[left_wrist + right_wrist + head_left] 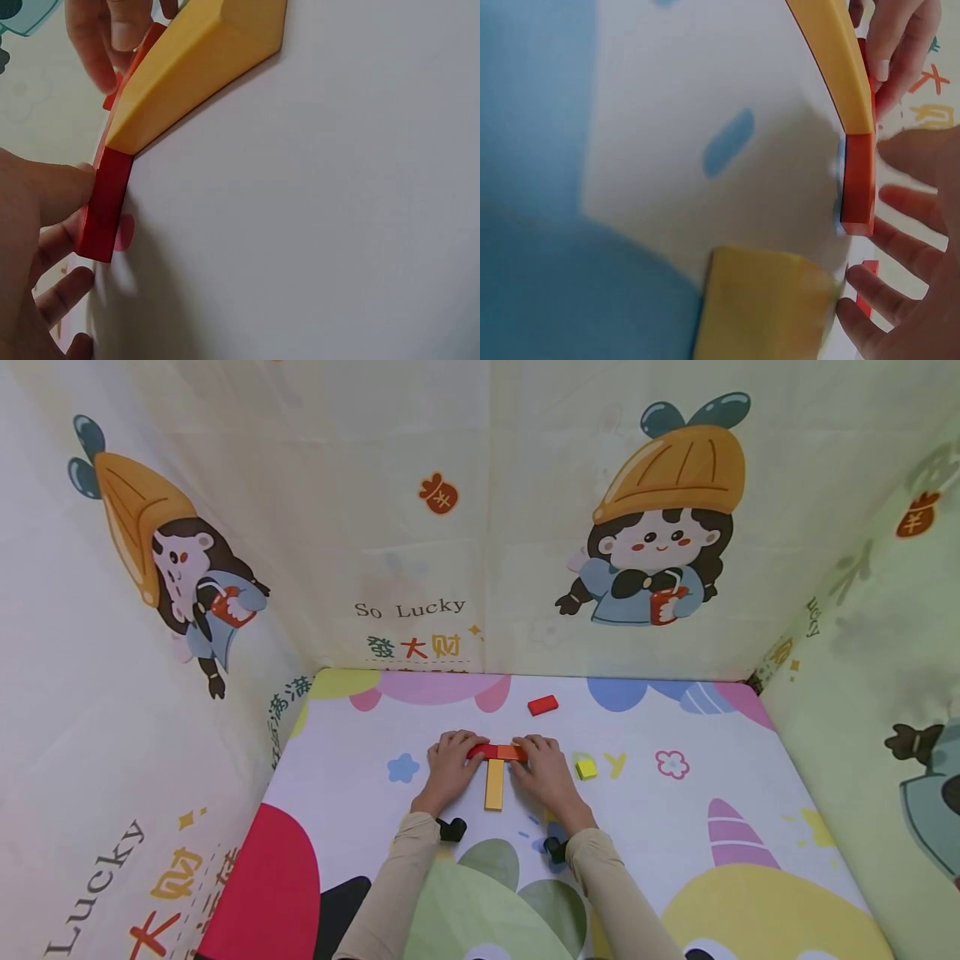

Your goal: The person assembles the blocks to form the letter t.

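Note:
A long yellow-orange block point(493, 785) lies on the mat, its far end against two shorter blocks set end to end crosswise, making a T shape. My left hand point(452, 766) pinches the red block point(109, 202) on the left side of that row. On the right side, my right hand point(546, 770) holds the orange block point(859, 180) by thumb and fingers. The red and orange blocks touch above the long block's end. Fingertips partly cover both short blocks in the head view.
Another red block point(543, 705) lies farther back. A bright yellow block point(586, 769) sits right of my right hand. Close to the right wrist camera is a yellow block point(757, 307), partly out of frame. Printed cloth walls point(525, 643) enclose the patterned mat point(630, 827).

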A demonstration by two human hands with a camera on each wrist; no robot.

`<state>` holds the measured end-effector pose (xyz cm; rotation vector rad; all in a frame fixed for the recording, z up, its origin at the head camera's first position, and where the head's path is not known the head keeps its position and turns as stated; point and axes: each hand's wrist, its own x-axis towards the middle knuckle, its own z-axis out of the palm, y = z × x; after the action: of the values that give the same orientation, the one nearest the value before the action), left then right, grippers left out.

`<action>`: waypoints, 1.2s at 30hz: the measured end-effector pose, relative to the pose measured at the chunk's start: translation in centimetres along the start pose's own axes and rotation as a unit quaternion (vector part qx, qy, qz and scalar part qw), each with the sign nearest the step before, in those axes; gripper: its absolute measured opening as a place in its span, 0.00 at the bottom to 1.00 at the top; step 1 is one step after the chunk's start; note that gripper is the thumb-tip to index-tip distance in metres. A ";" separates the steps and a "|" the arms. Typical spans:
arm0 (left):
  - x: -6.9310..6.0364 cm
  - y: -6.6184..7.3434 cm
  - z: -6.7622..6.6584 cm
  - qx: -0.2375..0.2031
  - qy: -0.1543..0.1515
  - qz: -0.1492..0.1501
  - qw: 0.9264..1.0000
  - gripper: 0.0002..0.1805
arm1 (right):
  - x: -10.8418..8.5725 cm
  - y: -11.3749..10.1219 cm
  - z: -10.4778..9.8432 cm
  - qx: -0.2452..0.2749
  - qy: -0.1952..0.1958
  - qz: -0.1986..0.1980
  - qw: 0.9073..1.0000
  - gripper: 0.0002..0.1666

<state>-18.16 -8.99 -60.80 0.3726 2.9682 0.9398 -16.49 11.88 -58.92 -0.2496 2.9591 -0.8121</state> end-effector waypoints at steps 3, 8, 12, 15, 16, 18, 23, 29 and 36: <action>0.1 0.0 0.0 0.002 0.006 -0.001 1.000 0.18 | -0.2 -0.1 0.3 -0.004 -0.007 -0.013 1.000 0.35; 0.1 0.1 0.1 0.001 0.006 -0.005 1.000 0.18 | -0.4 -0.2 0.6 -0.021 -0.019 -0.022 0.999 0.41; 0.1 0.1 0.0 -0.001 0.006 -0.004 1.000 0.17 | -0.5 -0.4 0.5 -0.024 -0.022 -0.024 0.999 0.41; 0.1 0.1 0.0 0.000 0.004 -0.004 1.000 0.17 | -0.5 -0.5 0.4 -0.027 -0.023 -0.026 0.999 0.40; 0.0 0.1 0.0 0.000 0.003 -0.004 1.000 0.18 | -0.5 -0.5 0.3 -0.026 -0.022 -0.027 0.999 0.40; 0.0 0.1 0.0 0.001 0.001 -0.003 1.000 0.18 | -0.6 -0.6 0.3 -0.024 -0.021 -0.028 0.999 0.40; 0.0 0.0 0.1 0.001 0.002 0.003 1.000 0.19 | -0.6 -0.7 0.3 -0.022 -0.020 -0.027 0.999 0.39; 0.1 0.0 0.3 0.008 -0.004 -0.005 1.000 0.19 | -0.7 -0.7 0.3 -0.027 -0.022 -0.022 0.999 0.39; 0.2 0.1 0.3 0.009 -0.006 -0.010 1.000 0.18 | -0.7 -0.8 0.3 -0.021 -0.024 -0.022 0.999 0.40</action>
<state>-18.28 -8.71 -60.93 0.3462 2.9651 0.9061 -15.65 11.15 -58.70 -0.3319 2.9384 -0.7381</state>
